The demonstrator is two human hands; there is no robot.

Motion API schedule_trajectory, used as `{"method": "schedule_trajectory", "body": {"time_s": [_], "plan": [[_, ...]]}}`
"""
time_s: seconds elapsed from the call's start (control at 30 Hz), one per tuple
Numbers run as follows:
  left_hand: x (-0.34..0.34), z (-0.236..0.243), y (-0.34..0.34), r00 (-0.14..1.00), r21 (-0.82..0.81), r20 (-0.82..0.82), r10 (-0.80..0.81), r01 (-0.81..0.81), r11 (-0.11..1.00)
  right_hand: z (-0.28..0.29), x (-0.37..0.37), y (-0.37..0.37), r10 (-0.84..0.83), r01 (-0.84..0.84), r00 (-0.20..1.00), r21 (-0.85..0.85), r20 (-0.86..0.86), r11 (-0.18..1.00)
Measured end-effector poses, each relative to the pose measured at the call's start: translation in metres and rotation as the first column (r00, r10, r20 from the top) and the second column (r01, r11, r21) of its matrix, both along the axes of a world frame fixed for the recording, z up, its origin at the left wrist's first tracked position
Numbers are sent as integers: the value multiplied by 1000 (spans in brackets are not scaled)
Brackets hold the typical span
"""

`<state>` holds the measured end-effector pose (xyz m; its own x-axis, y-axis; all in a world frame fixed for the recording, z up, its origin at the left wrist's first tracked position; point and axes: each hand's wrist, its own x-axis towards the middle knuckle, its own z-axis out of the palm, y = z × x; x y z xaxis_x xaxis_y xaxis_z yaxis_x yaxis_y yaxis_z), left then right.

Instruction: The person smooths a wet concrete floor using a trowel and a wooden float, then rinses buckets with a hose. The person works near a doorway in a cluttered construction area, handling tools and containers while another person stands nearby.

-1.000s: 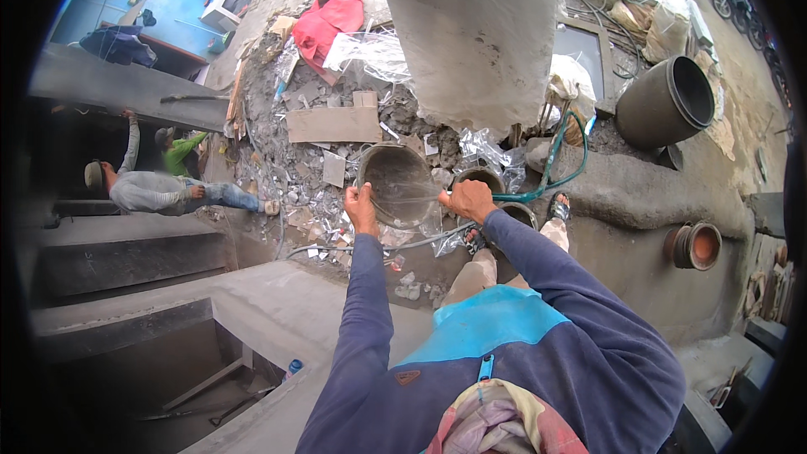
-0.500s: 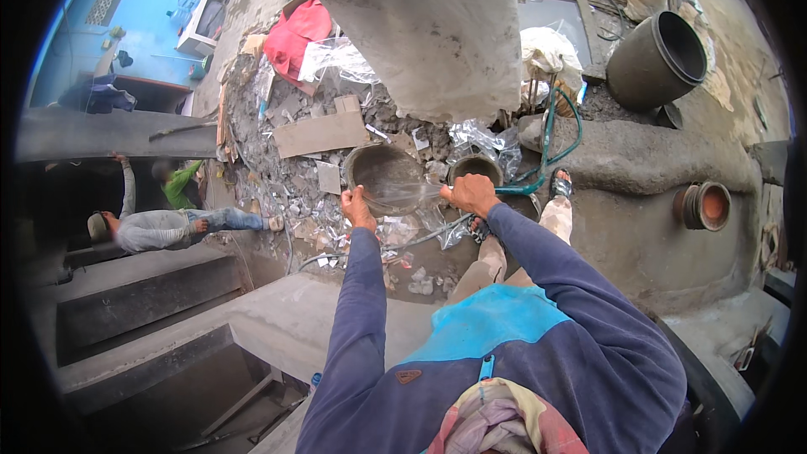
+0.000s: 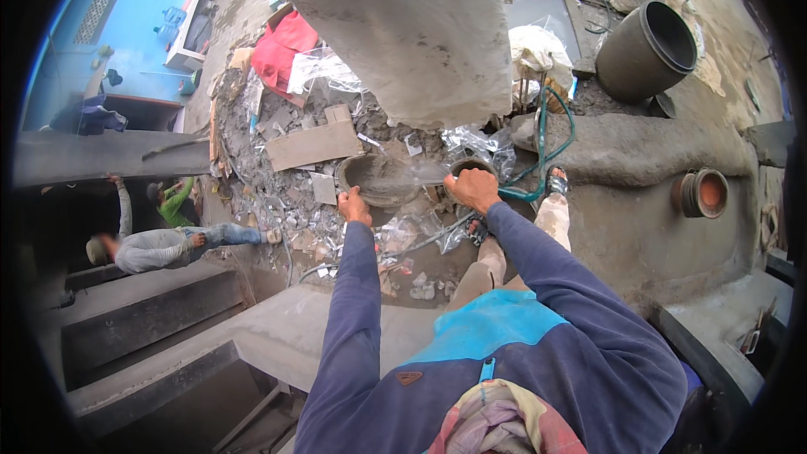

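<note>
My left hand is closed on the near left rim of a round, mortar-stained bucket. The bucket leans over, its mouth partly turned from me. My right hand is wrapped round the end of a green hose. A spray of water fans from that hand leftward into the bucket. Just behind my right hand stands a smaller dark bucket, partly covered by the hand.
Rubble and plastic scraps litter the ground, with a cardboard piece among them. A concrete column rises ahead. A big dark barrel lies tilted at right, near stacked pots. Two people work at left, one in grey.
The bucket has tipped further, so its mouth looks narrower. Water keeps spraying from the hose. The whole view has shifted slightly, moving the surroundings a little to the left.
</note>
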<state>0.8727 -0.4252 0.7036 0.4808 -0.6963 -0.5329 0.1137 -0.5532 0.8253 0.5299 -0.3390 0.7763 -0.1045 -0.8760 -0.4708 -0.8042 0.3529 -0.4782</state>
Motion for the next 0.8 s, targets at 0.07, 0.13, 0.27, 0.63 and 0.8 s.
{"method": "schedule_trajectory", "body": {"time_s": [0.07, 0.13, 0.27, 0.63, 0.8], "plan": [[1, 0, 0, 1000, 32, -28, 3, -2, 999, -4, 1, -2, -25, 25, 1000, 0, 13, 1000], [2, -1, -3, 998, 69, -66, -1, 5, 998, -10, 2, -2, -54, 56, 998, -102, 20, 993], [5, -7, -1, 997, 104, -75, 9, -1, 995, -15, 8, -3, -58, 63, 998, -138, 38, 988], [4, -3, 7, 998, 153, -24, -50, 53, 987, -10, 12, 3, -27, 28, 999, -13, 45, 1000], [-23, -2, 1, 976, 65, -28, -215, 216, 974, -24, -3, 12, -48, 48, 999, -140, 3, 989]]}}
